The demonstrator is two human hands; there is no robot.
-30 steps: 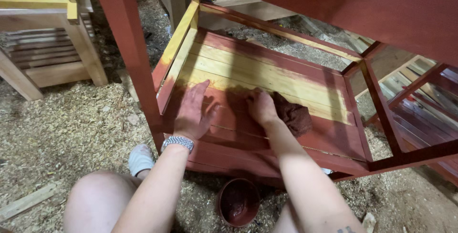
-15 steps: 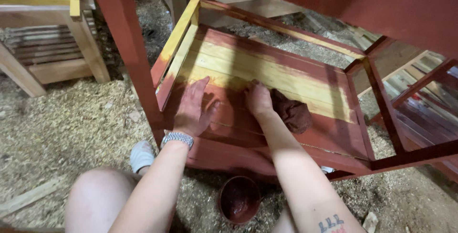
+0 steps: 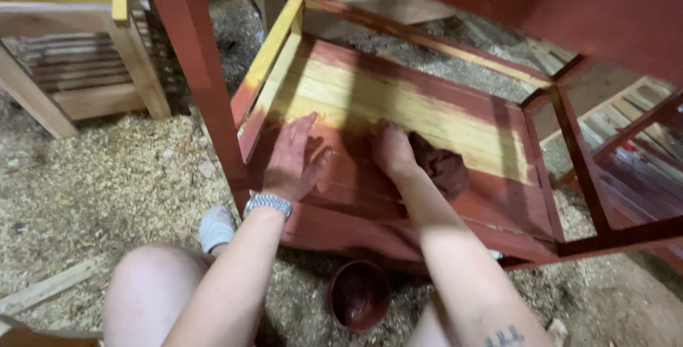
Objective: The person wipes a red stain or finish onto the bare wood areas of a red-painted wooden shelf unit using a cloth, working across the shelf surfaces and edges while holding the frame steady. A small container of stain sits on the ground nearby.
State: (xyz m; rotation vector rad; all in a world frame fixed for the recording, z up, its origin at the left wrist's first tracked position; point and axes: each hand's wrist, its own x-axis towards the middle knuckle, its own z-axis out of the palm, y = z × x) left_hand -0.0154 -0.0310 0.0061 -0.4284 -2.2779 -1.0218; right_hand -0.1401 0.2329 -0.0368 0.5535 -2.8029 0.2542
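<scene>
The right hand (image 3: pixel 393 149) is pressing a stain-soaked rag (image 3: pixel 440 168) onto the low shelf (image 3: pixel 398 102), fingers seemingly closed on it. The left hand (image 3: pixel 293 158) is lying open, bracing. Staining is midway; bare yellow boards are calling for fresh stain from the bowl (image 3: pixel 358 295).

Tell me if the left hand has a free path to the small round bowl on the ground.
Probably yes: the left hand rests flat on the shelf, and the bowl sits uncovered on the sawdust between the knees, nothing between them.
</scene>
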